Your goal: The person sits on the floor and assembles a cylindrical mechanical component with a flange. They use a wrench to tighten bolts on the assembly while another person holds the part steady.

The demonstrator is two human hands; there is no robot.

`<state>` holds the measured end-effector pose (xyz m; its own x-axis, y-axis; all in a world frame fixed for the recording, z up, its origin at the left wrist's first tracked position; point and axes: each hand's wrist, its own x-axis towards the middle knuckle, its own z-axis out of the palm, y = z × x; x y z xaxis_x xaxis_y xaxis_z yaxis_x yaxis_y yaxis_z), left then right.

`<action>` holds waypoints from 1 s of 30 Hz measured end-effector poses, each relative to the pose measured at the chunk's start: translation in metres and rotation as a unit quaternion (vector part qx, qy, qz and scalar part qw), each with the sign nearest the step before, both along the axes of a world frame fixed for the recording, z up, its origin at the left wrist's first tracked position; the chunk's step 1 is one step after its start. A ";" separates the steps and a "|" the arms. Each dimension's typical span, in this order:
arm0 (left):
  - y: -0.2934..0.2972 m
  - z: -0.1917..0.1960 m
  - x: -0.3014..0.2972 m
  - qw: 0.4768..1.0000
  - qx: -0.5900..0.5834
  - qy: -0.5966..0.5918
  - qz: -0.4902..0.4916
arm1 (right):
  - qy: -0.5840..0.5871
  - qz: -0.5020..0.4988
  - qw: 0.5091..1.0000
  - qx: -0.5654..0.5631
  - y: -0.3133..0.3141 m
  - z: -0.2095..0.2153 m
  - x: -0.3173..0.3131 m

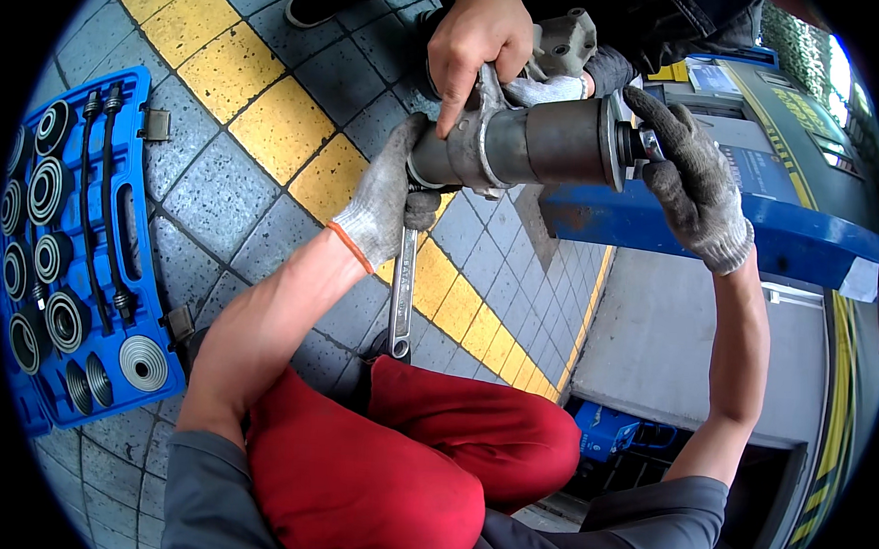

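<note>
A grey metal press sleeve (565, 143) lies sideways through the ring of a metal suspension arm (478, 131). At the sleeve's left end is my left hand (389, 190) in a grey-white glove, its fingers closed round a long wrench (403, 293) that hangs downward. My right hand (694, 182), also gloved, curls its fingers and thumb about a chrome tool end (650, 144) at the bolt on the right end; its palm hides part of that tool. Another person's bare hand (481, 44) points a finger onto the sleeve. That person's gloved hand (548, 90) supports the arm behind.
An opened blue case (136, 225) of round press cups and two threaded rods lies on the tiled floor at left. A blue steel beam (712, 226) stands right, behind my right wrist. A yellow tile stripe (280, 133) crosses the floor. My red-trousered knees (374, 476) are below.
</note>
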<state>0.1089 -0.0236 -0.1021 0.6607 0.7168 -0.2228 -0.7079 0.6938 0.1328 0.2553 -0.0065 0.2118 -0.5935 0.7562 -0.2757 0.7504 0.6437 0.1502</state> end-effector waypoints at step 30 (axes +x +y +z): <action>-0.004 0.012 -0.001 1.000 -0.006 0.025 -0.011 | 0.309 -0.505 0.806 -0.017 -0.065 -0.022 -0.049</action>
